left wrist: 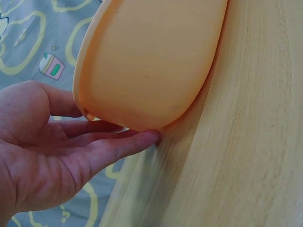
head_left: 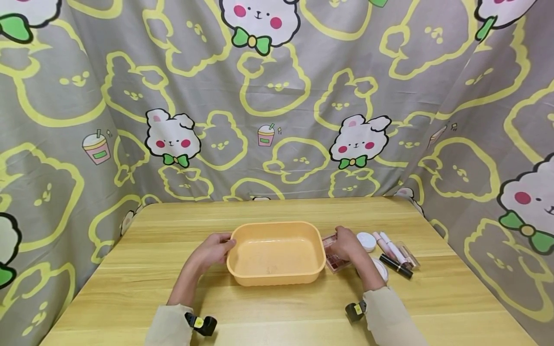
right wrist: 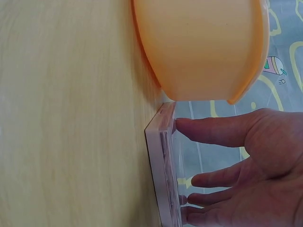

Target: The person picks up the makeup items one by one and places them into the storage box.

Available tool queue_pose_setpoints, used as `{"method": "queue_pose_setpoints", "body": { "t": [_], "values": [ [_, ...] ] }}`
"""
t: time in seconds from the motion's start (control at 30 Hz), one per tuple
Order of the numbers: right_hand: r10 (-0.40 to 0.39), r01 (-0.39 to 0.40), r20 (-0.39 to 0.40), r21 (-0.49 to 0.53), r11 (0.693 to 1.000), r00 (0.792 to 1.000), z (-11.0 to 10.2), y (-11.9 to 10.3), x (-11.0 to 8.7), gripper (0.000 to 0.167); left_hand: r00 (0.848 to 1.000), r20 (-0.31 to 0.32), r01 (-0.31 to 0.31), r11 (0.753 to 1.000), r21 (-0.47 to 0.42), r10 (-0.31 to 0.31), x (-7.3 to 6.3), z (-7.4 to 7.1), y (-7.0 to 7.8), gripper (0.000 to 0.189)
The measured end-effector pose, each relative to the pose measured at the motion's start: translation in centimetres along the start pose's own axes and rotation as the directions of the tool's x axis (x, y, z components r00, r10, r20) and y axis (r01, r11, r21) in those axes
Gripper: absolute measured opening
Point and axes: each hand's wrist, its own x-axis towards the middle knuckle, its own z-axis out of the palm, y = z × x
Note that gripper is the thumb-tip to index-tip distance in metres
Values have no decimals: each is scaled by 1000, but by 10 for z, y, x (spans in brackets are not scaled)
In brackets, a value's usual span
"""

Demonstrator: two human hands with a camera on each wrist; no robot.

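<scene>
A shallow orange plastic basin (head_left: 275,278) stands on the table in front of me. My left hand (head_left: 214,250) grips its left end. In the left wrist view the thumb is at the basin's rim (left wrist: 83,61) and the other fingers lie against the outer wall. Just right of the basin, an eyeshadow palette (head_left: 338,262) with a clear lid lies on the table, partly hidden by my right hand (head_left: 348,244). That hand holds the palette (right wrist: 161,175) between a thumb at one end and fingertips further along its edge.
Right of the palette are a white round container (head_left: 366,241), pale pink tubes (head_left: 391,247), a black tube (head_left: 396,266) and a clear brownish case (head_left: 409,254). Another white round item (head_left: 381,270) is partly under my right forearm. A patterned curtain (head_left: 268,120) surrounds the wooden table (head_left: 277,317).
</scene>
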Motion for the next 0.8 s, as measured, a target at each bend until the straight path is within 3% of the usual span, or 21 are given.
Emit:
{"method": "queue_pose_setpoints", "body": {
  "t": [0.43,0.8],
  "values": [
    [4,-3,17,-26,1000,1000,1,1,1,72,1000,22,-17,1000,-2,17,0,0,0,39],
    [21,-21,43,-4,1000,999,-1,2,-1,85,1000,16,-15,1000,11,15,0,-1,0,39]
  ]
}}
